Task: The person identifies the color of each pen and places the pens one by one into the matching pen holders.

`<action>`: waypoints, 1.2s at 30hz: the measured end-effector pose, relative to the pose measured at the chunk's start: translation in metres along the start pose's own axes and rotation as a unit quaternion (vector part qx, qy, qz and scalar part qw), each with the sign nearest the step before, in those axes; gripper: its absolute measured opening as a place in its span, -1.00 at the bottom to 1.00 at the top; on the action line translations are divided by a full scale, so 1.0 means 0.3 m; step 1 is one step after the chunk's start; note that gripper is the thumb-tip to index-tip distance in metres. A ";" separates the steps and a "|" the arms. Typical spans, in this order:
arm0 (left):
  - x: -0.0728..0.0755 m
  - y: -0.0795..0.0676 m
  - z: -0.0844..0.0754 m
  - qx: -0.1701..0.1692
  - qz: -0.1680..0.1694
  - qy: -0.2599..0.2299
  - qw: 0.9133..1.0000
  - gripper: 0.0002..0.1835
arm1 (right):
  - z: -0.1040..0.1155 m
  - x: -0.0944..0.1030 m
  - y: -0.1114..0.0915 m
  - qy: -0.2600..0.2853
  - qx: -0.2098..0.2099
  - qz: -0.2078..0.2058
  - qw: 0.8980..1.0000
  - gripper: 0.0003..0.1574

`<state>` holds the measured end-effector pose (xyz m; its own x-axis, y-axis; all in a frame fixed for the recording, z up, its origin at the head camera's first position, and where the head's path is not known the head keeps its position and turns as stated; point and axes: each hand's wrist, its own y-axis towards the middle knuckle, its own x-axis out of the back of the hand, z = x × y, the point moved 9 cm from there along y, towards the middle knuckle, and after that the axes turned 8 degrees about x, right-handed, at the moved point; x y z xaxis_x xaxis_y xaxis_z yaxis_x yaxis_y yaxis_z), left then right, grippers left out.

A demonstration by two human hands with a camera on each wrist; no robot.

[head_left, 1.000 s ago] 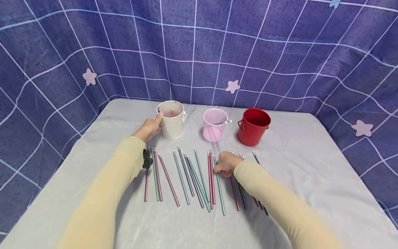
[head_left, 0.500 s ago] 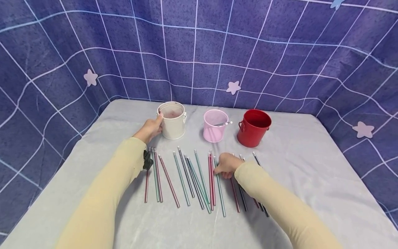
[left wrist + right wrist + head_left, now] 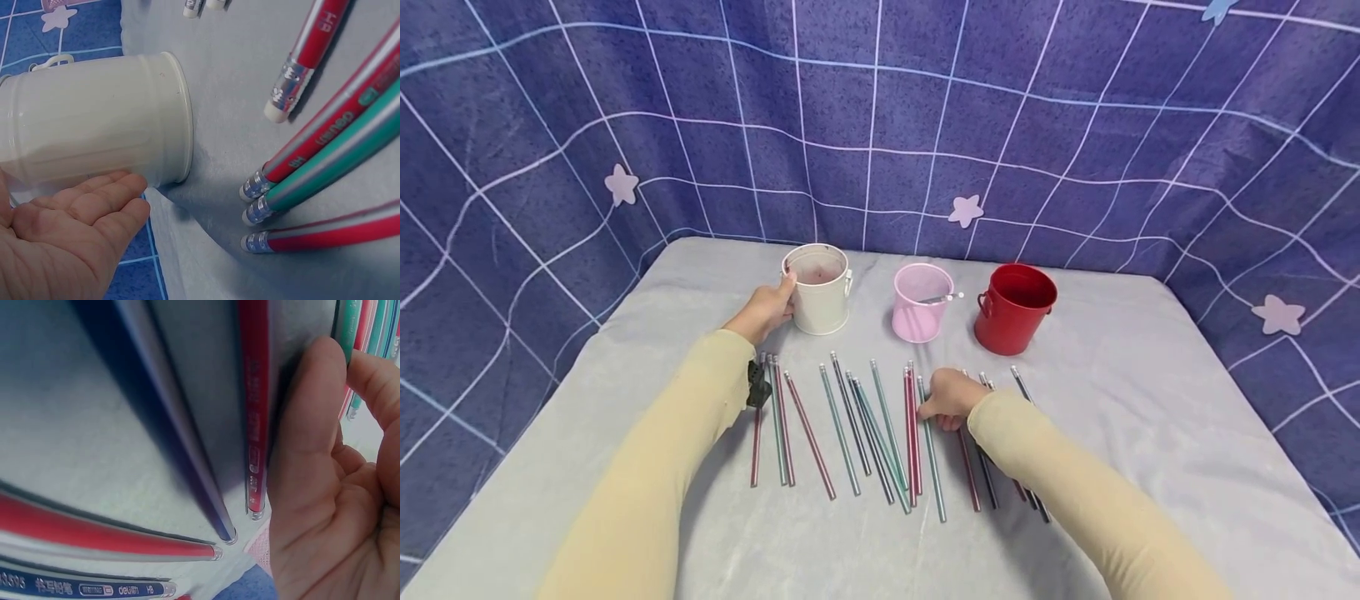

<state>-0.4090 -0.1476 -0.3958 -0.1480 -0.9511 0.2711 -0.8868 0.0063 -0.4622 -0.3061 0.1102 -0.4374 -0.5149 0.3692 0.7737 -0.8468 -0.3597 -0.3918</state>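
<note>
At the back left stands a cream-white metal bucket (image 3: 822, 304). My left hand (image 3: 765, 310) holds its left side, thumb at the rim; in the left wrist view the fingers (image 3: 119, 194) lie against the bucket wall. My right hand (image 3: 949, 398) is low over the row of pencils, pinching a green pencil (image 3: 935, 475) that lies on the cloth. In the right wrist view, thumb and forefinger meet at this green pencil (image 3: 350, 328). Left of it lie red pencils (image 3: 912, 450). To the right, a dark blue pencil (image 3: 987, 475) is partly hidden by the right arm.
A pink bucket (image 3: 915, 323) holds pencils with white eraser ends leaning to the right. Beside it is a red bucket (image 3: 1006, 329). Several red, green and blue pencils are spread over the grey cloth (image 3: 820, 550). A blue gridded curtain (image 3: 880, 108) hangs behind.
</note>
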 end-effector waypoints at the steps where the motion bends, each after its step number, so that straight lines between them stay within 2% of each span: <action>1: 0.001 0.001 0.001 0.001 0.000 -0.001 1.000 -0.19 | 0.000 -0.003 0.001 0.002 0.000 0.002 1.000 -0.64; 16: -0.003 -0.001 -0.012 -0.004 0.003 -0.005 1.000 -0.19 | 0.006 0.006 0.003 0.015 0.020 0.019 1.000 -0.62; 22: 0.000 0.000 -0.002 0.004 0.002 -0.006 1.000 -0.19 | 0.047 0.026 0.005 0.063 0.067 -0.013 0.996 -0.71; 27: -0.003 0.002 -0.006 0.004 0.008 -0.016 1.000 -0.19 | 0.088 0.097 -0.004 0.082 0.099 -0.048 0.991 -0.75; 34: -0.003 -0.007 -0.008 0.015 0.014 -0.011 1.000 -0.19 | 0.102 0.206 -0.038 0.087 0.115 -0.083 0.986 -0.77; 36: 0.006 0.031 0.008 0.013 0.021 -0.014 1.000 -0.17 | 0.103 0.234 -0.051 0.083 0.119 -0.098 0.985 -0.77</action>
<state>-0.4165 -0.1499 -0.4018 -0.1721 -0.9585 0.2274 -0.8685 0.0387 -0.4941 -0.3252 0.1151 -0.3617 -0.3767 0.5790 0.7231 -0.8866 -0.4517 -0.1001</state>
